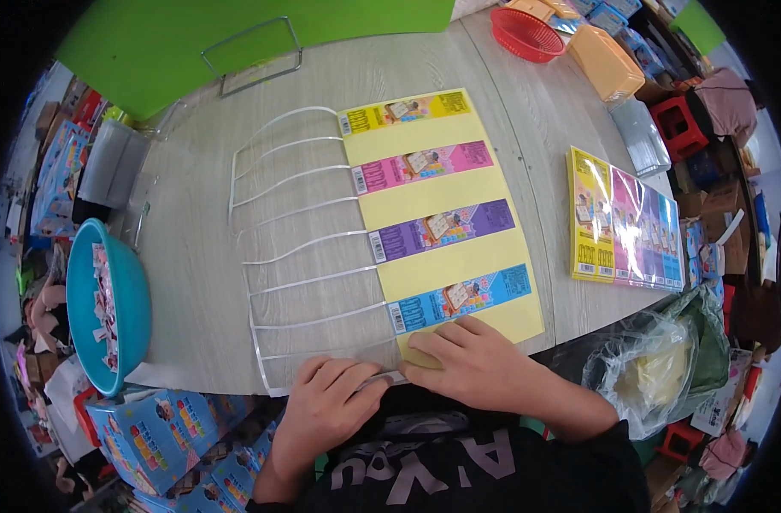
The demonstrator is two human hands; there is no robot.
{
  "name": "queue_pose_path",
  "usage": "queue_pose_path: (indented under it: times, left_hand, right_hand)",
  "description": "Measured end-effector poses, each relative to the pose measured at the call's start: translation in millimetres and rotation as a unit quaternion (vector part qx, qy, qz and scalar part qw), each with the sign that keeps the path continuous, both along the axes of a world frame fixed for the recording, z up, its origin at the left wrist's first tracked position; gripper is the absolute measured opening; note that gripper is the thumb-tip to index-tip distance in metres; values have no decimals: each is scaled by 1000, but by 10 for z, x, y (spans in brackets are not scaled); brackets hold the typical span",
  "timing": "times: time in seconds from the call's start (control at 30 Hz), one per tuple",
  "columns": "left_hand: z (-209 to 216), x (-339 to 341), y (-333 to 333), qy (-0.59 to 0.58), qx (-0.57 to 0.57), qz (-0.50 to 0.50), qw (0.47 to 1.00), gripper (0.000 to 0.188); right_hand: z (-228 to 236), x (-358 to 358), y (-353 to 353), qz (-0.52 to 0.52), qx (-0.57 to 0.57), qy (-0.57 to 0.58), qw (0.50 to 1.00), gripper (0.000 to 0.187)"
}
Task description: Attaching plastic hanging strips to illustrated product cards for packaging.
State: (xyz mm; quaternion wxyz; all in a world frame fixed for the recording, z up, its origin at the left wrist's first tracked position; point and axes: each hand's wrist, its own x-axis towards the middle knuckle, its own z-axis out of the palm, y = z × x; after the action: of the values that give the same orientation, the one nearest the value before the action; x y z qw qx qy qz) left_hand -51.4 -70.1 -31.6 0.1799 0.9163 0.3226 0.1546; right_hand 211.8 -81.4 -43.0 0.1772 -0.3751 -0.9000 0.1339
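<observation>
A sheet of stickers with a pale yellow backing [446, 184] lies on the table before me. Spaced across it are yellow, pink, purple and blue printed labels. A thin white sticker border [314, 274], cut out like a ladder, has come off the sheet's left part and stretches leftward over the table. My left hand [332, 395] is closed at the near edge, fingers curled round the border's strip. Close beside it, my right hand [467, 357] is closed on the sheet's near left corner, below the blue label. Its fingertips are partly hidden.
On the right lies a stack of printed label sheets [621, 222]. A teal basin [138, 299] with small packets stands at the left edge. A red basket [527, 36], a wire stand [254, 56] and a green panel [168, 51] are at the back. Plastic bags [655, 368] hang near right.
</observation>
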Motion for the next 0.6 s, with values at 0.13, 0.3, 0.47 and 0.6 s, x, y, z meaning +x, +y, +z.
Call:
queue_pose_path:
  times: [0.13, 0.3, 0.47, 0.6]
  left_hand:
    - [-41, -97, -59, -1, -1, 10, 1000, 25]
    - [-69, -130, -146, -6, 13, 13, 1000, 26]
    - [-134, -149, -87, -29, 5, 14, 999, 25]
    - [-108, -113, -81, -40, 37, 21, 998, 25]
  right_hand:
    - [6, -83, 3, 32, 15, -4, 999, 25]
    - [-22, -161, -42, 26, -1, -5, 1000, 25]
    - [-52, -186, -32, -9, -55, 53, 997, 25]
    - [-21, -223, -24, -43, -60, 55, 996, 24]
